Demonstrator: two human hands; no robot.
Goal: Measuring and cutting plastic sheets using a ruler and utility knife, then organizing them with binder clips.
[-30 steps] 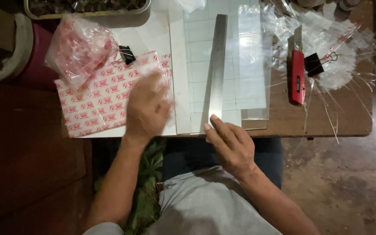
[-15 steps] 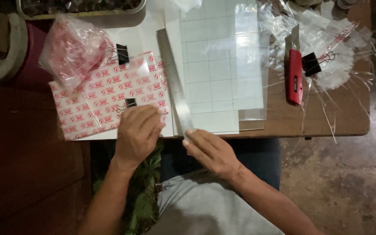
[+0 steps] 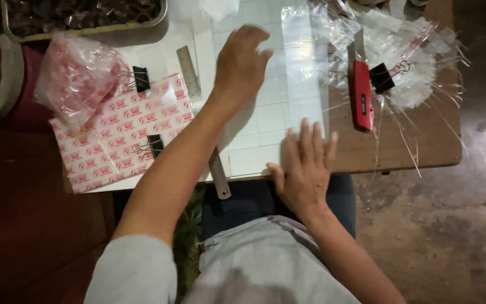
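Note:
My left hand [image 3: 242,62] reaches across the white gridded cutting mat [image 3: 260,118], fingers spread, holding nothing. My right hand [image 3: 304,166] lies flat with its fingers apart on the near edge of the mat and a clear plastic sheet [image 3: 305,73]. A steel ruler [image 3: 201,112] lies slanted under my left forearm, its near end sticking past the table edge. A stack of red-and-white printed bags [image 3: 122,132] held by black binder clips [image 3: 154,145] rests left of the ruler.
A red utility knife [image 3: 362,94] and another binder clip [image 3: 382,77] lie on clear plastic scraps [image 3: 417,73] at the right. A bunched red-printed bag [image 3: 77,76] sits at the left, a metal tray [image 3: 85,17] behind it. The wooden table edge [image 3: 400,160] is near right.
My left hand left the printed bags and moved up and right over the mat. My right hand let go of the ruler and shifted right, flat onto the mat edge. The ruler stays left.

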